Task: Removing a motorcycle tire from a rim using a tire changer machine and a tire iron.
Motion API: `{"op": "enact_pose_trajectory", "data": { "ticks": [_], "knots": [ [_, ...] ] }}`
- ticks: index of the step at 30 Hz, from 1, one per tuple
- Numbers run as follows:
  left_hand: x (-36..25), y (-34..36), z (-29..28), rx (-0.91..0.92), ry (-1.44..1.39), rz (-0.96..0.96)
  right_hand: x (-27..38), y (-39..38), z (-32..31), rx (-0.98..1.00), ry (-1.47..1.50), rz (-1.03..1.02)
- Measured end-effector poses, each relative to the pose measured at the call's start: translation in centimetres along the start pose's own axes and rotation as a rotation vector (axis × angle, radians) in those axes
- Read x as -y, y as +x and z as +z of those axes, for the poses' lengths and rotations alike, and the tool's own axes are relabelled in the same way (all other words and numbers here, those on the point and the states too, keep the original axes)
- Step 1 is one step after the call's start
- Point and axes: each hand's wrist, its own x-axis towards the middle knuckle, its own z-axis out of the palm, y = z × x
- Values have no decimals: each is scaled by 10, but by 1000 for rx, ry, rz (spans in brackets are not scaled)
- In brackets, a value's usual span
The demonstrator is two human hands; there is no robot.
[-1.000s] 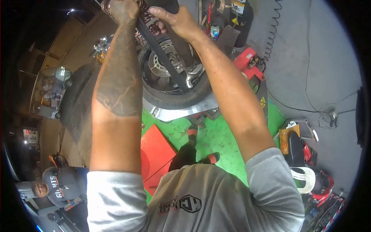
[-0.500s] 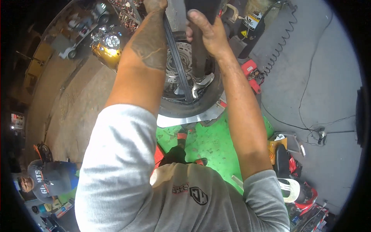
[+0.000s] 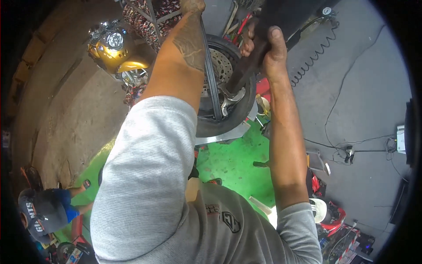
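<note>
Tyre (image 3: 220, 128) on its wheel lies between the two forearms, toward the near side of both hands. A long black bar (image 3: 212, 83) crosses its left part, the long axis running far to near with a slight slant to the right. Its near end meets the tyre's inner edge; whether the tip is tucked under that edge I cannot tell. The left hand (image 3: 192, 5) is at the bar's far end, cut by the picture's border, so how its fingers close cannot be told. To the right, a dark column (image 3: 245, 67) slants down leftward to a silver curved head (image 3: 233, 101) at the rim, just right of the bar's near end. The right hand (image 3: 274, 56) is wrapped around this column, fingers curled along its left side, thumb stretched out toward the far side; it is the nearer hand to the silver head. A brake disc (image 3: 223, 62) shows between bar and column. Farther left stands a yellow motorcycle (image 3: 113, 52), and green floor (image 3: 233, 160) spreads on the near side of the wheel
</note>
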Motion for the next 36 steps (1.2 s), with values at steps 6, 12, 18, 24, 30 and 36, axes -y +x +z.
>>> {"op": "enact_pose_trajectory", "data": {
  "ticks": [6,12,18,24,30,36],
  "knots": [
    [-52,5,118,-23,324,320,5,-12,-35,-170,-254,83],
    [-29,7,175,-576,309,383,8,-13,-43,-175,-286,81],
    [-1,-3,178,-110,144,545,7,-10,-47,-169,-332,96],
    [17,-17,199,-509,403,576,4,-13,-49,-189,-333,126],
    [41,-7,174,-82,174,304,11,-13,-48,-144,-340,117],
    [77,-35,110,10,-287,-132,9,-9,-38,-134,-293,135]
  ]
}}
